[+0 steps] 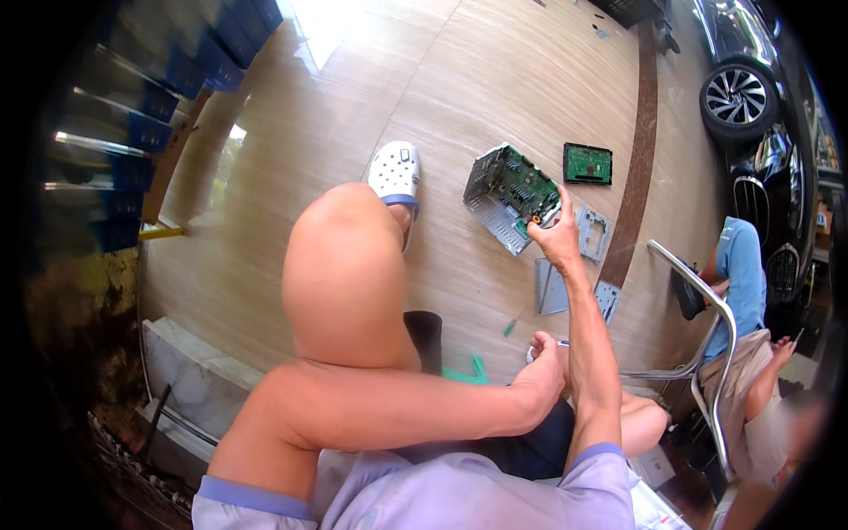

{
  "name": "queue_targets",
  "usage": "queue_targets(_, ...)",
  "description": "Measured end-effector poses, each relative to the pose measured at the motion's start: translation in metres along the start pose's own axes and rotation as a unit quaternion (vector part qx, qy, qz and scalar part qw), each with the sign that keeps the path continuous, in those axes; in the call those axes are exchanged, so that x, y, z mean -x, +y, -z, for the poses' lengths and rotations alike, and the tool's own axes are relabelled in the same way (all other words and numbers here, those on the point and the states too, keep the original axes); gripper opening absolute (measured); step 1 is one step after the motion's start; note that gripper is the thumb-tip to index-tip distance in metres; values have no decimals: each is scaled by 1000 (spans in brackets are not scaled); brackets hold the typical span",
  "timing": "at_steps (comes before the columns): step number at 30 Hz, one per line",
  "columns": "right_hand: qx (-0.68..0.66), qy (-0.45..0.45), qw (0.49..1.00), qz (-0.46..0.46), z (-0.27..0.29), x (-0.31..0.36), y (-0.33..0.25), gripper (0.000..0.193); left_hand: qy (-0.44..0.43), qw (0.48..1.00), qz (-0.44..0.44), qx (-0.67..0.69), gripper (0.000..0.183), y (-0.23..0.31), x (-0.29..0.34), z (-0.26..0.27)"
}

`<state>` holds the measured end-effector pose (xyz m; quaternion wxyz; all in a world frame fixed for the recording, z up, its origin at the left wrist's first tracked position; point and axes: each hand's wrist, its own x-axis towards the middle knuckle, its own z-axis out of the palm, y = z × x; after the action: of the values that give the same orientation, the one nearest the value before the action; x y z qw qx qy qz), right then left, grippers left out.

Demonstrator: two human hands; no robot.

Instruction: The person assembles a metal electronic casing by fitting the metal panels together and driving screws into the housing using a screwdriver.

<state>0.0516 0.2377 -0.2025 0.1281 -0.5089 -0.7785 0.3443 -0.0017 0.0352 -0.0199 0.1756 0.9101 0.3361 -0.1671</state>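
Note:
My right hand [555, 237] is stretched forward and grips the near right corner of a metal electronics chassis [493, 205] with an exposed green circuit board [521, 187]. The chassis is tilted, its grey metal side facing left. My left hand [541, 380] rests by my right leg with its fingers curled in; whether anything is inside them is hidden. On the floor between my hands lies a screwdriver [510, 328] with a green handle. Right of the chassis are a separate green board in a black frame [588, 164] and a grey metal frame [594, 231]. Flat metal plates [551, 288] lie nearer to me.
A bright green plastic piece [468, 371] is beside my leg. My white clog [395, 172] stands left of the chassis. At right, a person [746, 283] sits in a metal-framed chair [720, 309], near a black car [760, 150]. Shelves with blue boxes [150, 132] line the left.

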Motion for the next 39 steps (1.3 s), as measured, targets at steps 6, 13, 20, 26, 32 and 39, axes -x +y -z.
queue_targets(6,-49,-40,997,-35,-8,26,30,98,-16,999,0,-31,33,5,-7,-13)
queue_targets(13,-2,-42,999,-15,-5,58,75,102,-45,997,-43,-55,33,8,-13,-16)
queue_targets(20,-15,-56,998,-38,-7,65,87,103,-37,995,-38,-86,29,9,-17,-23)
queue_targets(26,65,-14,997,35,-19,82,87,99,-3,994,-37,-104,27,13,-19,-35)
queue_targets(32,111,-10,994,10,-15,97,88,102,27,991,-60,-118,23,14,-24,-33)
queue_targets(39,145,-97,982,-79,-12,117,81,95,135,984,-56,-106,7,17,-22,-20)
